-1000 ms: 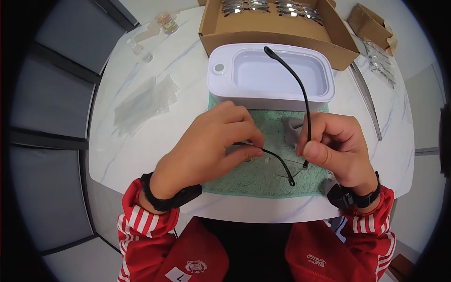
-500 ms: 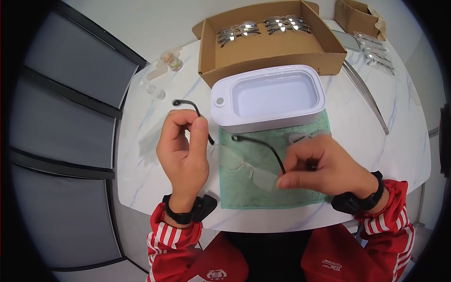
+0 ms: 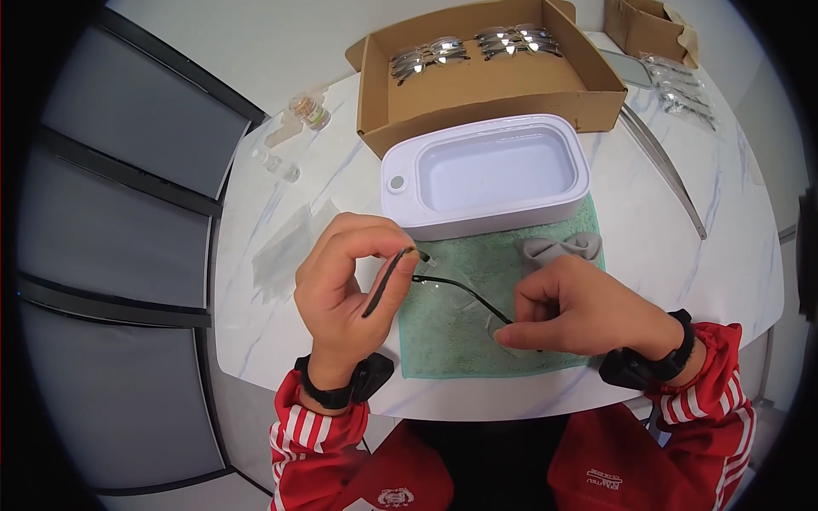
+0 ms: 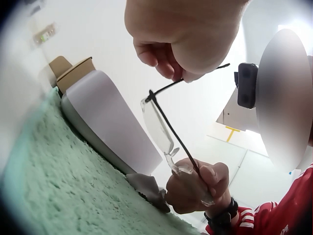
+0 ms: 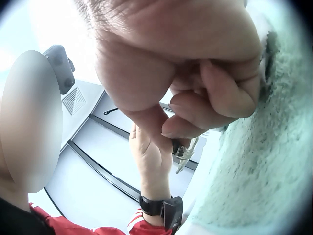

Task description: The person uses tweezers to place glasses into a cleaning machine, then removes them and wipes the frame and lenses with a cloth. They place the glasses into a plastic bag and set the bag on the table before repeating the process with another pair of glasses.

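Both hands hold a pair of clear rimless eyeglasses (image 4: 157, 128) with dark temples, above a green towel (image 3: 452, 353). My left hand (image 3: 345, 277) pinches one dark temple (image 3: 386, 285) between thumb and fingers. At the opposite end, thumb and fingers of my right hand (image 3: 567, 308) pinch the frame near the hinge. The other temple (image 3: 477, 295) runs from there leftward, its tip near the left thumb. Seen from the left wrist, the two temples cross by the far lens. Fingers of the right hand (image 5: 195, 107) partly hide the hinge in the right wrist view.
Behind the towel stands a white tub (image 3: 400, 213) with a button. A cardboard box (image 3: 477, 115) behind it holds several glasses (image 3: 520, 43). A grey cloth (image 3: 562, 247) lies at right, clear plastic sleeves (image 3: 290, 251) at left, and bottles (image 3: 281, 166) farther back.
The head view has shifted. My left hand moved left with its temple, which pointed away and now slants back toward the body. The right hand came lower, its temple turned leftward across the lenses.
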Available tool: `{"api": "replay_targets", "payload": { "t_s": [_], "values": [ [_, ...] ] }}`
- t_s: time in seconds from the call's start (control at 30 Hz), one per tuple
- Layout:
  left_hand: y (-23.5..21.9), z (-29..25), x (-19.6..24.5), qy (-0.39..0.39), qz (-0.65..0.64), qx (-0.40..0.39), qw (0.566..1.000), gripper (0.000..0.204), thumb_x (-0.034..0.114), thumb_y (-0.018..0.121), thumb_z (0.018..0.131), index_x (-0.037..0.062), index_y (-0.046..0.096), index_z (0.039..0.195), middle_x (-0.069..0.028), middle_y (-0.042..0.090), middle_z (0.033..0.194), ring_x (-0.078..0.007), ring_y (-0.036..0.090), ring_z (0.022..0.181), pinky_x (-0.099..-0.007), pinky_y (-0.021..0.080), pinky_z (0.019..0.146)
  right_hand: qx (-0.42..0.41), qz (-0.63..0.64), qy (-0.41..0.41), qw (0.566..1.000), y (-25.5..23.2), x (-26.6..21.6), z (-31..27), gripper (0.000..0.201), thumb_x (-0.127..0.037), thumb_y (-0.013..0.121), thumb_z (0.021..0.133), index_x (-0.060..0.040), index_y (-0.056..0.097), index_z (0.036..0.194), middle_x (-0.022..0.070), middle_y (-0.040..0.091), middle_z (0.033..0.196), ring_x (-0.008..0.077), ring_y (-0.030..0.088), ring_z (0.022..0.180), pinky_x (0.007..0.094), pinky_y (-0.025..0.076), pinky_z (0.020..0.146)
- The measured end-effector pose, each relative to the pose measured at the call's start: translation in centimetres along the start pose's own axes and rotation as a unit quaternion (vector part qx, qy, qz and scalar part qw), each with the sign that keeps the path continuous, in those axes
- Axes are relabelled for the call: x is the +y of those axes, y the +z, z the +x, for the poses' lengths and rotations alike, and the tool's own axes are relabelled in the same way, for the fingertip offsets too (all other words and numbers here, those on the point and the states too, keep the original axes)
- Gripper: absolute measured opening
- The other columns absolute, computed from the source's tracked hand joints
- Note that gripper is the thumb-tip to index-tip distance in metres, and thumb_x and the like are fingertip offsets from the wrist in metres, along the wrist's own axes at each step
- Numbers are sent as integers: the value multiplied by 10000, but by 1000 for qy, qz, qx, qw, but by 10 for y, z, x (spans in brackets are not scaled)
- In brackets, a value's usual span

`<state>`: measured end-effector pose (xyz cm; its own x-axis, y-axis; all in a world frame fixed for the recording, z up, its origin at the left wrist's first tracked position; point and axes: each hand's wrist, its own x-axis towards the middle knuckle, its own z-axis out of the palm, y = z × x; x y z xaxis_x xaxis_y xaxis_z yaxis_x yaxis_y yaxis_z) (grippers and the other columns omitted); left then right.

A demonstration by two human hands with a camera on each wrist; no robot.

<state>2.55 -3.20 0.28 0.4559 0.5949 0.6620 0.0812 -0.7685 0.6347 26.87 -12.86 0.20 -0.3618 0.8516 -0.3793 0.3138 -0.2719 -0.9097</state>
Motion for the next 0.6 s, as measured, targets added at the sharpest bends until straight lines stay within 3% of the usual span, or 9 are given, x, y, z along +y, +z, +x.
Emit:
{"api": "replay_targets", "payload": {
  "t_s": [0.07,0.2,0.33,0.47,0.6],
  "values": [
    [1,-1,0,17,12,-9,1000,133,-66,710,862,-33,655,978,-125,683,938,-184,631,812,-281,498,737,1,-5,8,1000,0,-2,-1,350,-293,801,867,0,687,714,33,631,616,90,563,565,270,427,518],
    [4,-2,-2,-1,-11,42,999,154,-82,704,854,-42,656,995,-139,686,952,-188,642,829,-288,508,750,5,9,-15,1000,1,0,-1,335,-283,833,835,3,680,749,34,641,627,89,566,566,264,424,520],
    [4,-3,-6,-38,-26,106,993,172,-85,688,862,-55,667,1030,-144,690,970,-185,647,850,-285,514,776,92,35,-45,994,0,-5,-3,278,-218,838,829,9,678,847,-6,598,606,67,521,544,248,400,514],
    [3,-5,-8,-59,-23,95,993,156,-79,685,865,-50,682,1018,-129,699,981,-170,644,862,-276,511,782,170,38,-50,983,-8,-7,-3,201,-162,796,865,6,685,862,-41,546,589,44,477,535,242,381,511],
    [5,0,-2,-67,16,20,997,145,-76,709,814,-8,703,942,-80,714,907,-173,639,839,-281,505,764,226,23,-63,972,-14,2,-3,139,-112,778,853,-3,694,840,-21,559,584,60,485,523,251,382,505]
  ]
}}
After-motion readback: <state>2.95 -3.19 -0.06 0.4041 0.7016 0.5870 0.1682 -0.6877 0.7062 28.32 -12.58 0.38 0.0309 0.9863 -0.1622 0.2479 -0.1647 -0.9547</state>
